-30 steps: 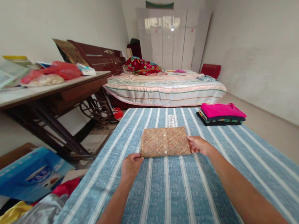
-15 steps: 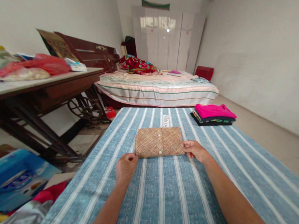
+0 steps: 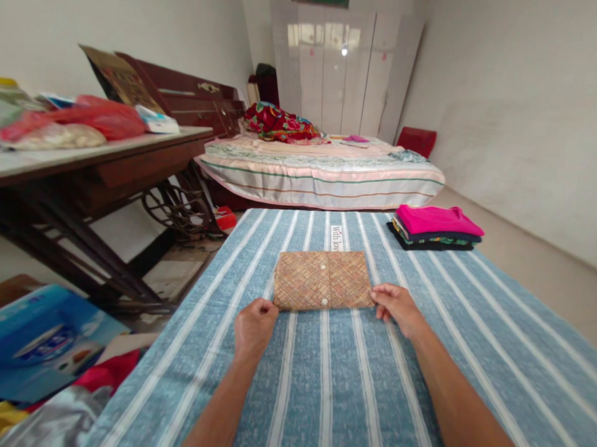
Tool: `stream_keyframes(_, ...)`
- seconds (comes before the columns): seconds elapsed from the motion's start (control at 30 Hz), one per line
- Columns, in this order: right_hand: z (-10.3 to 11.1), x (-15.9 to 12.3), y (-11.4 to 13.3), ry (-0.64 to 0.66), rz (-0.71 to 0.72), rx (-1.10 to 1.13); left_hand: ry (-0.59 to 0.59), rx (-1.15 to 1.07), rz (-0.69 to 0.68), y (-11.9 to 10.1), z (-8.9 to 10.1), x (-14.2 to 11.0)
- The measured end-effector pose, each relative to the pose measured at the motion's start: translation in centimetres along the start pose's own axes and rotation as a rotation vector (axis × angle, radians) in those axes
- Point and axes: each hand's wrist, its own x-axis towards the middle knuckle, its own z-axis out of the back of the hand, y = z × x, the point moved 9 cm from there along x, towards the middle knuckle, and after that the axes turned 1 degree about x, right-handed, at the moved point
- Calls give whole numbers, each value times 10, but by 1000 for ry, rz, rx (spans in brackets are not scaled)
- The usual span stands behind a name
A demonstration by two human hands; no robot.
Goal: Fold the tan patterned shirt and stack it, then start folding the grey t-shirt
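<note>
A folded brown checked shirt (image 3: 303, 280) with two pale buttons lies flat on the blue-and-white striped cloth (image 3: 349, 399). At its near left corner, my left hand (image 3: 255, 328) is closed, thumb and fingers pinching the fabric edge. My right hand (image 3: 395, 305) pinches the near right corner, its other fingers curled beneath. Beyond it to the right sits a stack of folded clothes (image 3: 438, 227), bright pink on top with dark pieces below.
Behind the table stands a bed (image 3: 325, 178) with a red floral quilt (image 3: 284, 124). To the left are a sewing machine table (image 3: 126, 154) holding plastic bags, and a blue carton (image 3: 46, 344) beside loose clothes (image 3: 63, 418). A wardrobe (image 3: 336, 85) stands at the back.
The view has shifted slightly, so the scene sits a little further right. Both hands keep their places at the shirt's near corners, and the shirt looks a little flatter and straighter.
</note>
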Motion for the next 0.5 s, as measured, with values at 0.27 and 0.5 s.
stream_keyframes(0.27, 0, -7, -3, -28, -63, -74, 155, -215, 62, 18, -18, 5)
stream_keyframes(0.5, -2, -12, -2, -52, -38, -101, 181, -347, 97, 20, -22, 7)
